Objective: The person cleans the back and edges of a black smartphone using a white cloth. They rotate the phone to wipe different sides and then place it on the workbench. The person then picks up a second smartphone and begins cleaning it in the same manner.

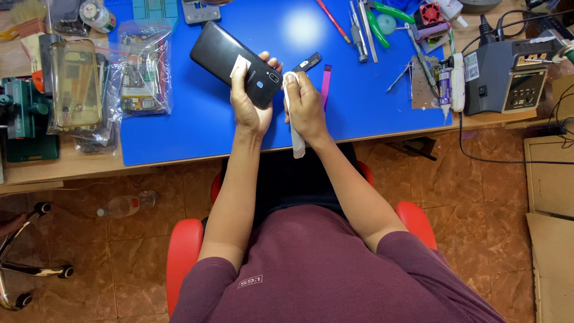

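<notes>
Phone and wipe over the blue mat.

My left hand point(248, 101) grips the black phone point(236, 63) back-up above the blue mat point(197, 128) on the table point(60, 167); my right hand point(305, 107) is closed around a white wipe point(295, 128) just beside it. Clear bags of parts point(143, 69) lie left, tweezers point(363, 30) and a grey station point(508, 78) right, with bare mat near the front edge.

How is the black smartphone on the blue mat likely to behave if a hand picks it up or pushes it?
The black smartphone looks like a stiff, flat slab, so it would probably not flex or roll. Its glossy back may be slippery; the left hand grips its lower end. Lying flat on the blue mat, it would likely slide rather than tip. The right hand holds a white cloth.
</notes>
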